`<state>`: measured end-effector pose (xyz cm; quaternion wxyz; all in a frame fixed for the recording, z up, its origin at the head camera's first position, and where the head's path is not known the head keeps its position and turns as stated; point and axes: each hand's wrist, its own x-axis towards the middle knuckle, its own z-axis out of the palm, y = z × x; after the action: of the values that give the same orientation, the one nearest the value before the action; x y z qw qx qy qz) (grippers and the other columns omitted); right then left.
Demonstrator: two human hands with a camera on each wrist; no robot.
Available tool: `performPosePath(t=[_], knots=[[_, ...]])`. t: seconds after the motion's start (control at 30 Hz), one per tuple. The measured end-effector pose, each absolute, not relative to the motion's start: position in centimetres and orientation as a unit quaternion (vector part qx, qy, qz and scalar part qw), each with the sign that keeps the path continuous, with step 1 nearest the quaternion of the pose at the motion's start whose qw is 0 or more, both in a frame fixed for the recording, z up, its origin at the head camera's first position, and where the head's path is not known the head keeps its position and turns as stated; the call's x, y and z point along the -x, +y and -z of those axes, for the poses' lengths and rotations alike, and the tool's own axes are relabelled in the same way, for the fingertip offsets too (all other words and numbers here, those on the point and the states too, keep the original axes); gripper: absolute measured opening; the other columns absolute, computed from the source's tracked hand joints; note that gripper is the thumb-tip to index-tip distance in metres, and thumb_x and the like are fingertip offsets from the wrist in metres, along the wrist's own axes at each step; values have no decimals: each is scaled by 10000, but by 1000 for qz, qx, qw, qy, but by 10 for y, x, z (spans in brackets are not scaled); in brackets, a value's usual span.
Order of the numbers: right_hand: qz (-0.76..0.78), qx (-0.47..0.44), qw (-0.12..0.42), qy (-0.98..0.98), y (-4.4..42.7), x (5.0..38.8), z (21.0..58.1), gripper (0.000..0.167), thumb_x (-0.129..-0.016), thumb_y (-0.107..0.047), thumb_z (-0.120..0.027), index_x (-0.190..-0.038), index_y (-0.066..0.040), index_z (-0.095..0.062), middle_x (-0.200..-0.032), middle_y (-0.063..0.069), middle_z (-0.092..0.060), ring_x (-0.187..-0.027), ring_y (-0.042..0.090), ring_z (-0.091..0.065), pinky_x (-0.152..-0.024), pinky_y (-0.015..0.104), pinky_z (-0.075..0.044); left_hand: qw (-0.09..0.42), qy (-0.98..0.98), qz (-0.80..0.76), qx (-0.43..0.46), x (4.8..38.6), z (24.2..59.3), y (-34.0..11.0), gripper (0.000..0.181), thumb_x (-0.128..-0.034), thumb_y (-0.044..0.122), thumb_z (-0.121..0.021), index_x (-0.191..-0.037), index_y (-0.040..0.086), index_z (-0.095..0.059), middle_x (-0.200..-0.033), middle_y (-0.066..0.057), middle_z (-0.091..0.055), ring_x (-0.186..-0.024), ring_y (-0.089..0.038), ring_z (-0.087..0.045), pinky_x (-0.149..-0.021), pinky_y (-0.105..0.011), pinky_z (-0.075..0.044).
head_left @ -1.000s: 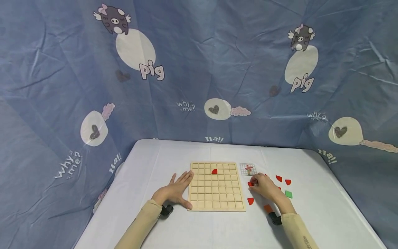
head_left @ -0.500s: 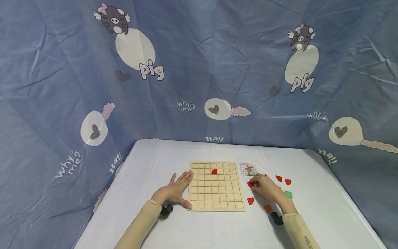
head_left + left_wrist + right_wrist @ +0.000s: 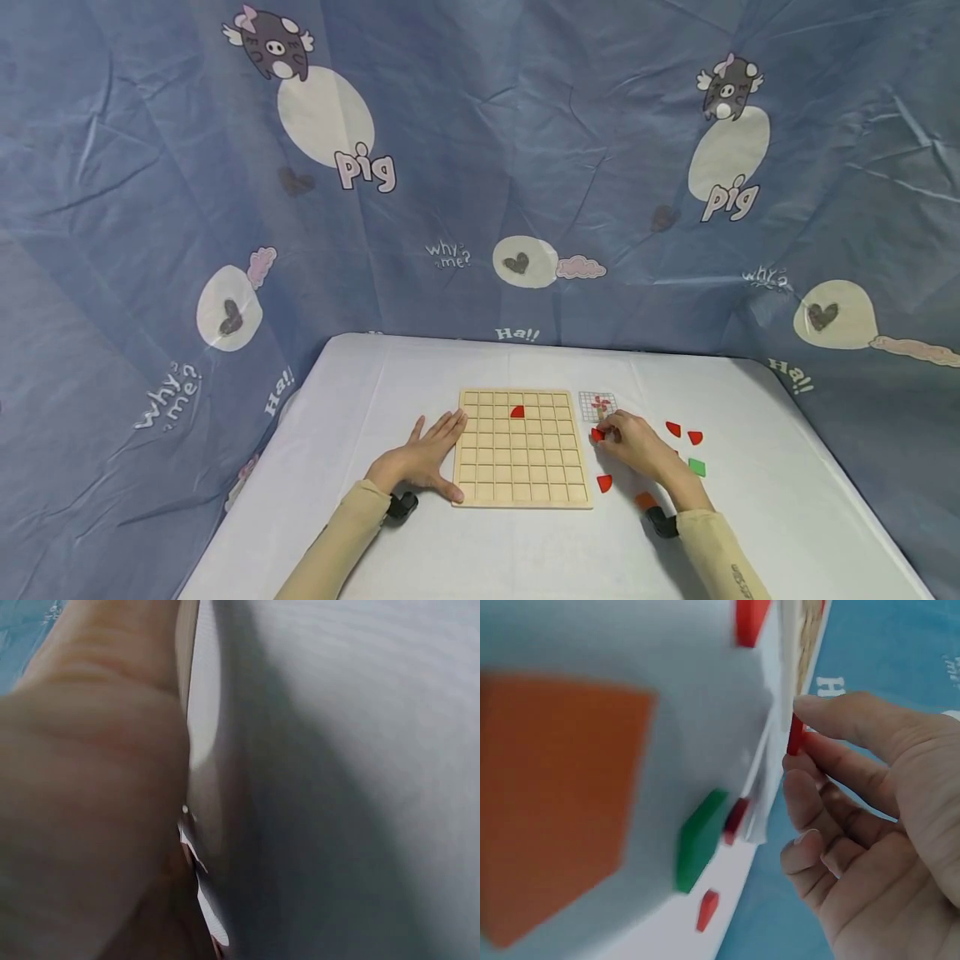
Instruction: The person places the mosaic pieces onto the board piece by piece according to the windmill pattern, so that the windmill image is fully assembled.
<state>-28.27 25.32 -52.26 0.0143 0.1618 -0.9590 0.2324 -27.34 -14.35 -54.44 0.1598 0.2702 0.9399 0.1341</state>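
Observation:
A wooden grid board (image 3: 502, 467) lies on the white table, with one red quarter-circle tile (image 3: 517, 412) in a cell near its far side. My left hand (image 3: 420, 461) rests along the board's left edge, fingers spread. In the left wrist view, only blurred skin and tablecloth show. Just right of the board, my right hand (image 3: 639, 447) pinches another red quarter-circle tile (image 3: 796, 736) between thumb and fingertips. Its hold is plain in the right wrist view. Beyond that hand is a small pattern card (image 3: 592, 404), partly covered by the fingers.
Around the right arm lie a green square tile (image 3: 697, 467), an orange square tile (image 3: 645, 501) and red quarter-circle tiles, among them a near one (image 3: 604, 483) and a far right one (image 3: 696, 437). A blue printed curtain (image 3: 465, 183) stands behind the table.
My right hand has shifted slightly left and away from me, toward the board, with the red tile pinched in it. The left hand has stayed in place on the board's edge.

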Motion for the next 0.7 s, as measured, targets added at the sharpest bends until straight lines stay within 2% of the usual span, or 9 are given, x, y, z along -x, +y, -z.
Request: performPosePath(t=[0.27,0.47,0.7], knots=[[-268,-211,24,-940,228,287,509,184,-848,-134,-721,-1018,-76,-680,-982,7,-651,-793,135,-541,-634,230,-465,158,942,-135,-264,272,542,-143,1367,-584,708,-751,-1556,69,-33,-1642,-84,3,-1515,-285,7,-1171,-629,45],[-264,-243,35,-933,202,294,505,169,-863,-154,-717,-1007,-72,-683,-971,17,-648,-787,153,-571,-640,230,-467,160,943,-129,-261,272,542,-143,1365,-585,709,-750,-1558,80,-29,-1642,-71,8,-1517,-269,11,-1174,-624,44],[-269,-255,11,-929,176,301,502,207,-869,-153,-715,-1056,-72,-681,-1025,33,-646,-819,146,-589,-680,252,-504,160,943,-131,-259,271,539,-143,1362,-591,692,-764,-1555,65,-35,-1641,-80,3,-1516,-279,4,-1171,-630,45]])
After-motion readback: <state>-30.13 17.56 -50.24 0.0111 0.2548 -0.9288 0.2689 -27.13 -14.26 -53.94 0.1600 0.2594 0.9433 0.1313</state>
